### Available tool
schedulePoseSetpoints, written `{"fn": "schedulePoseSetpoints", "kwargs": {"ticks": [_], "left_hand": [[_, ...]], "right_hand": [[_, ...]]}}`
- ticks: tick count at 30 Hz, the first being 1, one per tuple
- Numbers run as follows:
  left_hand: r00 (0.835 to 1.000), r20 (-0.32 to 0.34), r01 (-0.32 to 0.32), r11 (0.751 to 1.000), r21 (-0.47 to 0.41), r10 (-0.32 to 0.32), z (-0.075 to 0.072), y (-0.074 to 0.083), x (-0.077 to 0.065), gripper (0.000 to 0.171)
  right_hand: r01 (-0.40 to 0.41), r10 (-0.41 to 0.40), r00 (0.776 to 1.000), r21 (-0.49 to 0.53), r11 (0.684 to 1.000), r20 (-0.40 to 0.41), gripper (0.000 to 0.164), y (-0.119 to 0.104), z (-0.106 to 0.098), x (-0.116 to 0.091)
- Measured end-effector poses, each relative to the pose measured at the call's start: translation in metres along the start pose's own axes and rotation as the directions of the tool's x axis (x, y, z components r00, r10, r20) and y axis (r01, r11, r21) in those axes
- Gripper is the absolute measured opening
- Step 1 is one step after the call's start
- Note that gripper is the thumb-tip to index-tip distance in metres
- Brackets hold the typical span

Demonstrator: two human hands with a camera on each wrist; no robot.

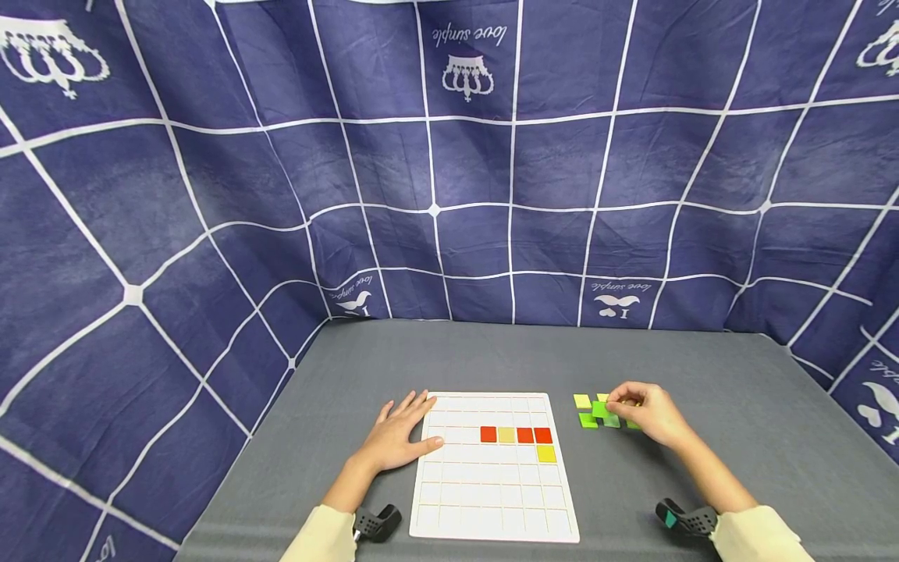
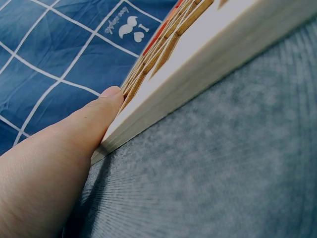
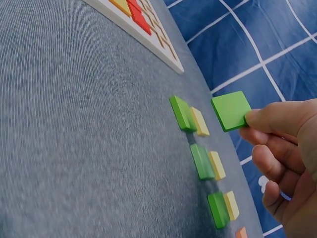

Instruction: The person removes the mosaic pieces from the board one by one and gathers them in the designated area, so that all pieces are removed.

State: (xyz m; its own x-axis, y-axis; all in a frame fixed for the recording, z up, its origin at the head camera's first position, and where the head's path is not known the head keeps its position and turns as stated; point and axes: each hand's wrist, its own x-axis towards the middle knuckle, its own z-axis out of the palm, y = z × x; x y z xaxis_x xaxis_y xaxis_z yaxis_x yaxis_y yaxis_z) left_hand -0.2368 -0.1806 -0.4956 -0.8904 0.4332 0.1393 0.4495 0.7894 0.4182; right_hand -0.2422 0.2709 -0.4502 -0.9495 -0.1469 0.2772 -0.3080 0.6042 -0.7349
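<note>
A white grid board (image 1: 492, 492) lies on the table, with three red tiles (image 1: 488, 434) and two yellow tiles (image 1: 546, 453) set in its upper right part. My left hand (image 1: 393, 442) rests spread at the board's left edge, fingertips by the upper corner. In the left wrist view the thumb (image 2: 111, 96) touches the board's side and top rim. Thumb and finger of my right hand (image 1: 653, 412) pinch a square green tile (image 3: 232, 111), held up over the loose tiles. Those include green tiles (image 3: 183, 113) and pale yellow tiles (image 3: 199, 121), lying right of the board.
An orange-red tile (image 3: 241, 233) shows at the bottom of the right wrist view. The table has a grey cloth (image 1: 449, 351). A blue curtain (image 1: 470, 172) with white lines hangs behind it and along the sides. Each wrist wears a dark band (image 1: 684, 519).
</note>
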Motion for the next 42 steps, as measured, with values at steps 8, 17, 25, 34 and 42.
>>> {"fn": "schedulePoseSetpoints", "kwargs": {"ticks": [8,17,25,34,42], "left_hand": [[1.0,-0.005,-0.002,1.0,0.0,0.002,0.0,0.0,-0.001,0.078],[1.0,-0.014,-0.011,1.0,0.002,0.012,0.001,-0.001,0.001,0.079],[1.0,-0.006,-0.011,1.0,0.008,0.011,0.001,-0.001,0.002,0.078],[1.0,0.002,0.005,1.0,0.005,-0.005,0.001,-0.001,0.002,0.08],[1.0,0.007,0.005,1.0,-0.003,-0.005,0.0,-0.001,0.0,0.079]], "right_hand": [[-0.013,0.013,1.0,-0.005,1.0,-0.008,0.006,0.007,-0.006,-0.004],[-0.029,0.029,0.999,-0.024,0.999,-0.025,0.006,0.013,-0.017,-0.008],[-0.067,0.065,0.997,-0.061,0.996,-0.037,0.007,0.018,-0.029,-0.011],[-0.11,0.108,0.994,-0.095,0.989,-0.031,0.011,0.027,-0.043,-0.015],[-0.118,0.116,0.993,-0.126,0.985,-0.02,0.01,0.039,-0.051,-0.018]]}}
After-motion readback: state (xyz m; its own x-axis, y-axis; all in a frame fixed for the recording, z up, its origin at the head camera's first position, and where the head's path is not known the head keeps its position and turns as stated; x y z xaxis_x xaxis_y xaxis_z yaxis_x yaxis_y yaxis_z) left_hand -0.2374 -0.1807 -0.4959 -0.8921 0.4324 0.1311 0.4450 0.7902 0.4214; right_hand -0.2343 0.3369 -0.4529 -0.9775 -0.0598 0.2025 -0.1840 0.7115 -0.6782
